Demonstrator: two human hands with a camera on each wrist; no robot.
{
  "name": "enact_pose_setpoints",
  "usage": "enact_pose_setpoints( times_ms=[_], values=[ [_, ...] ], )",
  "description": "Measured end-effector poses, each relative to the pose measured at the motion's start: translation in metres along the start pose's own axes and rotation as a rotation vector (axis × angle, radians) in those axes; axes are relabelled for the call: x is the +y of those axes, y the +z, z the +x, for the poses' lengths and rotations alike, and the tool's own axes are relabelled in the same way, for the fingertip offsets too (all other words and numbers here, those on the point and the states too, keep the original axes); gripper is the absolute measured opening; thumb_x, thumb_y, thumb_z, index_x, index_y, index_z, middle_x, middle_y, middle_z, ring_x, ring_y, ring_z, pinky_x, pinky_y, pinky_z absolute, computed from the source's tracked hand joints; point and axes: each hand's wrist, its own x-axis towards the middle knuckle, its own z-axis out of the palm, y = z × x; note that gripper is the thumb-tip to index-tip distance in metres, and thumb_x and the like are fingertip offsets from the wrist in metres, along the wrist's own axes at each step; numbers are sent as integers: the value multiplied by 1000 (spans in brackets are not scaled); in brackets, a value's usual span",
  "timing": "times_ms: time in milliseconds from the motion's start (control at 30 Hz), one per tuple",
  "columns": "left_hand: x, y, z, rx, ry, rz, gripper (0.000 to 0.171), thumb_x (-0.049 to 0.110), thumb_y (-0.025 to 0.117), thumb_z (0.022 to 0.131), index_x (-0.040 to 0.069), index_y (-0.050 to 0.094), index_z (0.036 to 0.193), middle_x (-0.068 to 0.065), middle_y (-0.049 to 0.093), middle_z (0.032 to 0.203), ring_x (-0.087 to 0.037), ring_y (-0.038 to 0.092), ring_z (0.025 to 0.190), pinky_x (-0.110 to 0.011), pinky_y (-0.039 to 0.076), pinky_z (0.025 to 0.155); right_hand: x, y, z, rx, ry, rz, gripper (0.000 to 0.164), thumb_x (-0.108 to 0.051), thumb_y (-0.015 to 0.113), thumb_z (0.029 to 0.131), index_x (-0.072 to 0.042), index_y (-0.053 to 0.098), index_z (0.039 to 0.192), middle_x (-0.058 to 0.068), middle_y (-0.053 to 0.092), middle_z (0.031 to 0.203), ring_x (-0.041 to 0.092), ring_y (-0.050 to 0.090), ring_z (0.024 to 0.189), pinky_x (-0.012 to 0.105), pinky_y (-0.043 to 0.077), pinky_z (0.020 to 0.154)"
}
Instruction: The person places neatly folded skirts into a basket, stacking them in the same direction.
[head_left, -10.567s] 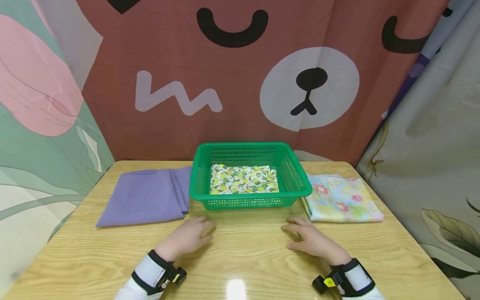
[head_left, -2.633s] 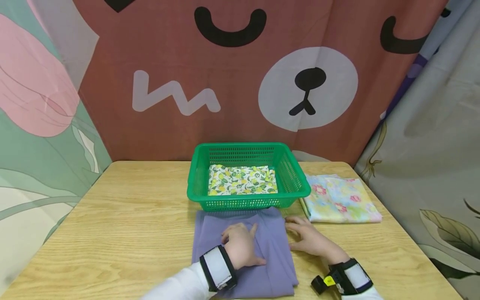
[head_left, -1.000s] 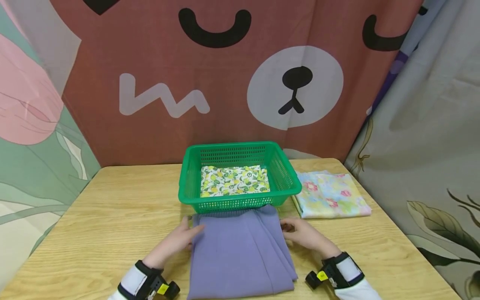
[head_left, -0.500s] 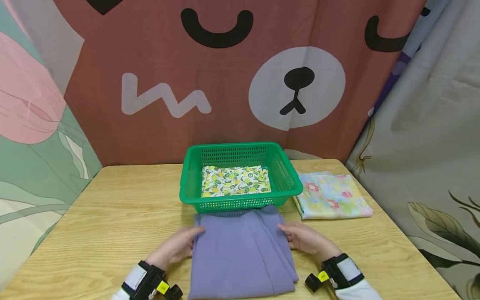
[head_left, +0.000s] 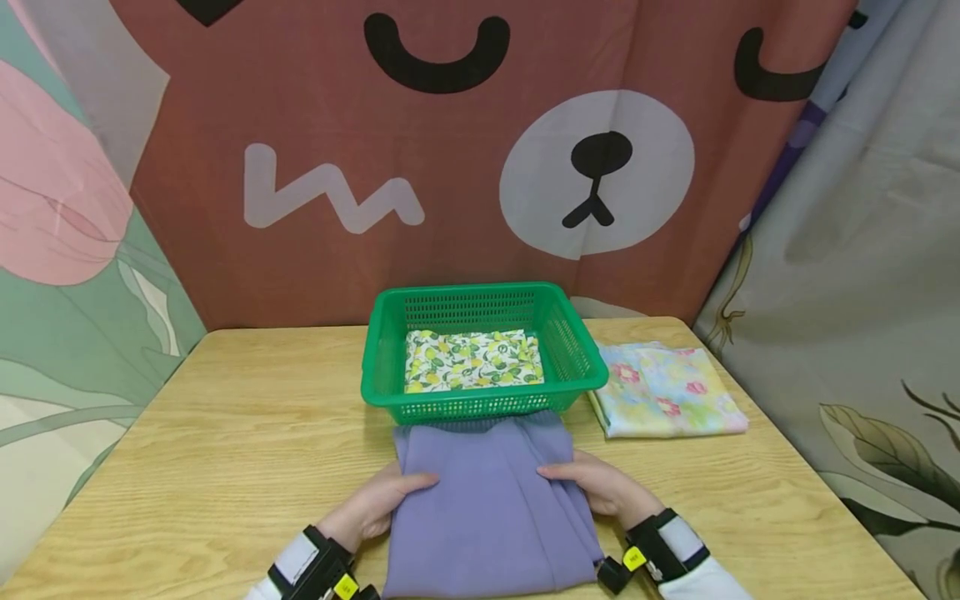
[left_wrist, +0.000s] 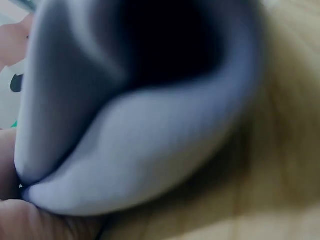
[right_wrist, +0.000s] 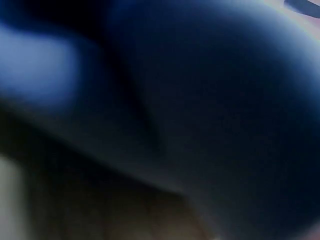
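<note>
A folded purple cloth (head_left: 480, 517) lies in front of the green basket in the head view, its far edge close against the basket's near wall. My left hand (head_left: 371, 504) grips its left side, thumb on top and fingers hidden beneath. On the right side my right hand (head_left: 607, 487) holds it likewise, thumb on top. In the left wrist view the purple cloth (left_wrist: 150, 145) bulges in a fold between thumb and fingers (left_wrist: 25, 220). Dark, blurred folds of the cloth (right_wrist: 200, 115) fill most of the right wrist view.
The green basket (head_left: 487, 408) stands at the table's back middle with a lemon-print cloth (head_left: 472, 360) folded inside. A floral pastel cloth (head_left: 675, 396) lies folded to its right. The wooden table (head_left: 225, 450) meets a bear-print curtain (head_left: 337, 275) behind.
The purple cloth, first left of the basket, now lies in front of it. Over the last second both hands have gone from its side edges to a thumb-on-top grip further in.
</note>
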Motion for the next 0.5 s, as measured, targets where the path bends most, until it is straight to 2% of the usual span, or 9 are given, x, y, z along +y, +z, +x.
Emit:
enact_pose_setpoints(
  times_ms=[133,267,367,500],
  values=[
    [-1,4,0,26,3,18,78,18,54,106,-7,6,162,-33,38,157,-24,61,125,-47,55,106,1,3,1,9,-10,-11,88,-25,66,102,14,10,158,20,51,145,17,61,119,32,54,100],
    [-2,7,-2,48,13,25,74,18,55,105,-9,12,160,-29,47,151,-21,63,119,-42,56,103,1,7,0,19,-27,-37,89,-26,67,101,14,11,158,25,47,148,22,58,124,35,52,103],
    [-1,10,-3,61,21,23,71,19,55,105,-9,16,158,-25,52,146,-18,64,115,-38,56,99,0,10,0,39,-50,-69,89,-21,67,99,13,11,159,31,39,155,27,51,133,38,46,109],
    [3,13,-4,72,27,22,71,20,54,105,-9,17,158,-26,53,146,-19,64,115,-38,55,99,-3,11,-1,67,-77,-104,87,-13,67,96,14,13,158,35,33,158,32,45,138,43,40,114]
  ],
)
